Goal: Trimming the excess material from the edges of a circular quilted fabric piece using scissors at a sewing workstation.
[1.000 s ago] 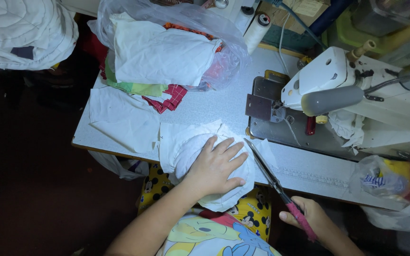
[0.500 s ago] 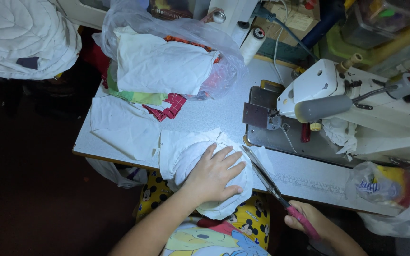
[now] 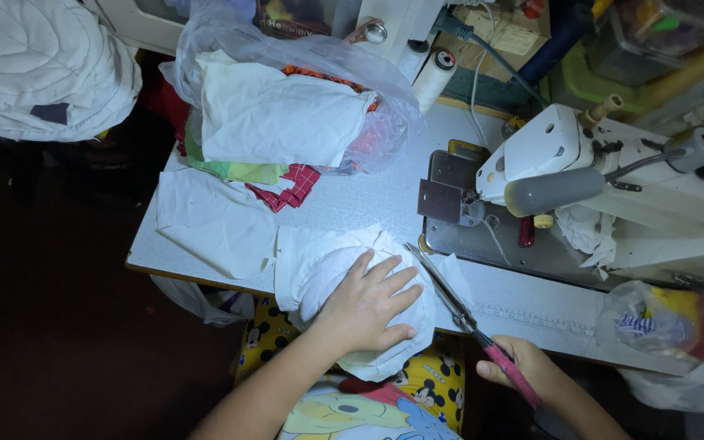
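My left hand (image 3: 368,305) lies flat, fingers spread, on a white piece of fabric (image 3: 319,261) that hangs over the front edge of the grey sewing table (image 3: 368,195). My right hand (image 3: 523,371) grips the pink handles of long scissors (image 3: 450,297). Their blades point up and left and touch the right edge of the white fabric, just right of my left hand's fingers. I cannot tell how far the blades are apart.
A white sewing machine (image 3: 613,175) stands at the right. A clear plastic bag with white and coloured cloth (image 3: 287,106) lies at the back left, two thread cones (image 3: 429,73) behind. White cloth (image 3: 213,220) lies at the left, a small plastic bag (image 3: 662,322) at the right.
The view has shifted slightly. My left hand stays pressed on the white fabric, and the scissors in my right hand have moved in closer to its right edge.
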